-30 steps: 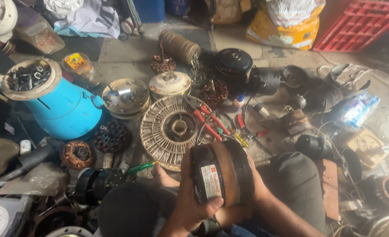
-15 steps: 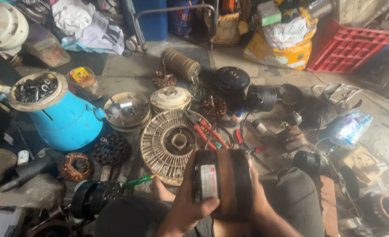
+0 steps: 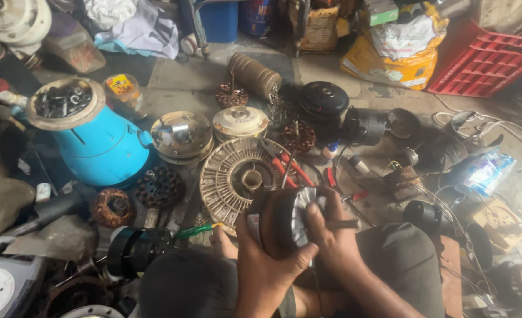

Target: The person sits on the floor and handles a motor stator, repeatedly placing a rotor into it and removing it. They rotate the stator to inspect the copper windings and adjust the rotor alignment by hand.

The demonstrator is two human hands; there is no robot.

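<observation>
Both hands were on the small electric motor (image 3: pixel 284 221), held up over the lap, near the bottom middle of the view and just this side of the big ribbed rotor disc (image 3: pixel 237 175) on the floor. The left hand (image 3: pixel 267 268) was wrapped round the dark body from below, fingers closed tight on the casing. The right hand (image 3: pixel 331 241) was curled over the finned end, thumb and fingers pinched on the silvery fan blades beside the stub of shaft poking out to the right.

By the look of it, this was the inspecting or turning step: one hand bracing, the other working the fan end. The next move probably called for a firm hold on the body and a careful twist or pull at that finned end, the blades looking thin enough to bend.

Hard to read: the far face of the motor was hidden behind the fingers, and whether the right hand held a small tool could not be told. The red-handled pliers (image 3: pixel 287 169) were half buried beyond it, and the blue drum (image 3: pixel 99 147) sat well off to the left.
</observation>
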